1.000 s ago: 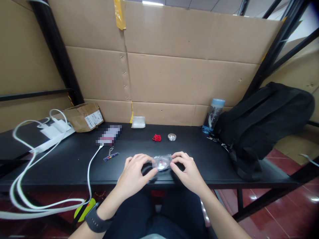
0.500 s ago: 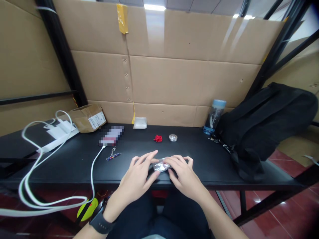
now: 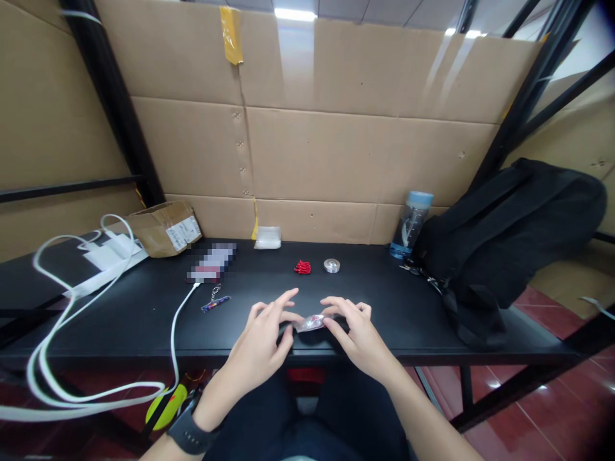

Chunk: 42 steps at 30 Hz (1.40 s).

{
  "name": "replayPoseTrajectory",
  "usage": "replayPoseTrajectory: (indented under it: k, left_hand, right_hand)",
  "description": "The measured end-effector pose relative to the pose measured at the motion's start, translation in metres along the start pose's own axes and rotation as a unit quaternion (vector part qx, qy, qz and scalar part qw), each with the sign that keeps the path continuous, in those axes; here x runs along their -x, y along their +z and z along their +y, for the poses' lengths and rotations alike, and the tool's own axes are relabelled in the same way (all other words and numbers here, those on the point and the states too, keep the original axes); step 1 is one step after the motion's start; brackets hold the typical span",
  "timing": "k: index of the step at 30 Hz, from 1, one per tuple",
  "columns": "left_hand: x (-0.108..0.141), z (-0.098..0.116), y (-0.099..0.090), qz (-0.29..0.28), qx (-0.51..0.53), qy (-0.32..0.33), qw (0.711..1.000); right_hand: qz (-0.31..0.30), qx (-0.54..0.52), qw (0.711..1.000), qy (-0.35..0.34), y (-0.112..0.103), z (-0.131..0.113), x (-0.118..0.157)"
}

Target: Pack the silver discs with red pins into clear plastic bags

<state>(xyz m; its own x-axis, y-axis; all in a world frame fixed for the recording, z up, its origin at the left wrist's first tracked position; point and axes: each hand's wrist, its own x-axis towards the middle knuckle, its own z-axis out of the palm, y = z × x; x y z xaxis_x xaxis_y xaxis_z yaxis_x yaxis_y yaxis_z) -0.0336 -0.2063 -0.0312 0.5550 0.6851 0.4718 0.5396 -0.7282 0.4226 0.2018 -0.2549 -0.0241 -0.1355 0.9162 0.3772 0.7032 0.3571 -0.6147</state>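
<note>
A small, shiny clear plastic packet (image 3: 311, 323) with a bit of red showing lies at the desk's front, between my hands. My right hand (image 3: 354, 330) pinches its right end between thumb and fingers. At the other end, my left hand (image 3: 263, 336) has its fingers apart, one fingertip at the packet's edge and the thumb held away. Beyond the hands sit a bunch of red pieces (image 3: 302, 267) and a round clear roll or dish (image 3: 331, 265).
A pixelated phone (image 3: 211, 262) on a white cable (image 3: 175, 339) and a keychain (image 3: 216, 303) lie left. Behind are a cardboard box (image 3: 161, 230) and a clear packet (image 3: 268, 237). A water bottle (image 3: 410, 224) and black backpack (image 3: 519, 237) stand right on the black desk (image 3: 269, 275).
My left thumb has come off the packet and the left fingers have spread. My right hand has shifted to pinch the right end; the packet looks narrower and is less covered.
</note>
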Motion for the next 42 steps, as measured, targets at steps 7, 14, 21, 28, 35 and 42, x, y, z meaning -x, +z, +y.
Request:
replayPoseTrajectory:
  k: [7, 14, 21, 28, 35, 42]
  left_hand:
    - [0.000, -0.002, 0.006, 0.038, -0.026, 0.006, 0.999]
    - [0.000, -0.007, 0.007, 0.043, -0.027, -0.012, 0.999]
    - [-0.001, -0.007, 0.006, 0.042, -0.018, -0.023, 0.999]
    - [-0.001, -0.005, 0.005, 0.037, -0.005, -0.022, 0.999]
    - [-0.001, -0.001, 0.005, 0.033, -0.042, 0.002, 0.999]
    - [-0.002, 0.002, 0.009, 0.061, -0.125, 0.029, 0.990]
  right_hand:
    - [0.003, -0.041, 0.999, 0.022, -0.001, 0.002, -0.002]
    - [-0.020, -0.035, 0.999, 0.006, -0.005, 0.001, 0.000]
    - [-0.008, -0.047, 0.999, 0.020, -0.004, 0.006, -0.002]
    - [0.009, -0.069, 0.996, 0.048, -0.004, 0.003, -0.004]
    - [0.010, -0.036, 0.998, 0.040, 0.000, 0.003, -0.003]
    - [0.065, 0.086, 0.993, -0.042, 0.004, 0.002, 0.002]
